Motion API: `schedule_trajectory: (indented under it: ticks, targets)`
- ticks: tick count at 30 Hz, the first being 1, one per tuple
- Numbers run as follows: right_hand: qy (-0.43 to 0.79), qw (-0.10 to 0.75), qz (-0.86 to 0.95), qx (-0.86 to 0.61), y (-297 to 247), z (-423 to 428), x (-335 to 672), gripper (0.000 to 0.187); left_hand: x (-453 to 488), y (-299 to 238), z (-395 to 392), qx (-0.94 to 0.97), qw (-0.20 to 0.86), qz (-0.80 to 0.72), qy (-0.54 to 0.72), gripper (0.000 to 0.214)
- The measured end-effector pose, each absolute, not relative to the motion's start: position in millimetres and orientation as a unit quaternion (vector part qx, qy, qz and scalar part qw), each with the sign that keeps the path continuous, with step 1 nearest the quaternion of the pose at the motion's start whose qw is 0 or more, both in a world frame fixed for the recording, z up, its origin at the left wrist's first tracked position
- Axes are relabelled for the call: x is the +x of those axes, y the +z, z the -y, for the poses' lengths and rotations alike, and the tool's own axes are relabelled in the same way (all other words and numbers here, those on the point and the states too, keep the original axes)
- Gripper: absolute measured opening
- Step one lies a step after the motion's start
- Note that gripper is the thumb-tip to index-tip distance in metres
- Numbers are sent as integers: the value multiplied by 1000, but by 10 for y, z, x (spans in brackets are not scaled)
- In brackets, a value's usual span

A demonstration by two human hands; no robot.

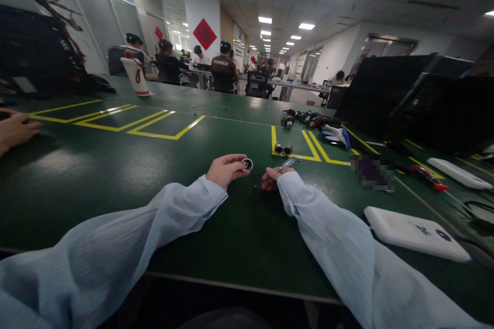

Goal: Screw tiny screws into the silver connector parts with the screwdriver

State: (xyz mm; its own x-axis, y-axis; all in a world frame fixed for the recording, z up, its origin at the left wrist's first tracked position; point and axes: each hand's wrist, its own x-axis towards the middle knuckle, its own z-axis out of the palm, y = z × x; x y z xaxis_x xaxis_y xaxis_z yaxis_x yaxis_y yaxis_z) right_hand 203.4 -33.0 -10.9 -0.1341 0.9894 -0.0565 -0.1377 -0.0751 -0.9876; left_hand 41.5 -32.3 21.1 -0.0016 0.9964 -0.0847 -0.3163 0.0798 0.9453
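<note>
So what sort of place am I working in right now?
Probably a shared workshop area in an open-plan office: a green worktable marked off with yellow tape, a red-handled screwdriver lying on it, and people seated farther back in the same room.

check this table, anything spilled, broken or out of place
No spill or breakage shows. The glove at right lies crumpled beside a jumble of dark parts, which looks untidy. The dark flat thing is pixelated, so I can't judge it.
</note>
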Motion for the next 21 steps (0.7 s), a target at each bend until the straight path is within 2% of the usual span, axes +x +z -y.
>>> schedule_trajectory:
  ticks: [3, 6, 12, 21]
  targets:
    - [627, 509, 442, -391, -111, 330, 2030, 23, 410, 212, 324, 389, 596, -436, 550, 21]
    - [623, 541, 453, -338, -85, 350, 2040, 24, 408, 194, 323, 390, 598, -439, 545, 22]
    - [469, 626, 540, -310, -47, 463, 1930, 24, 414, 166, 356, 431, 582, -427, 541, 21]
    - [316, 621, 610, -376, -140, 483, 1824, 26, 442, 162, 412, 474, 572, -425, 517, 22]
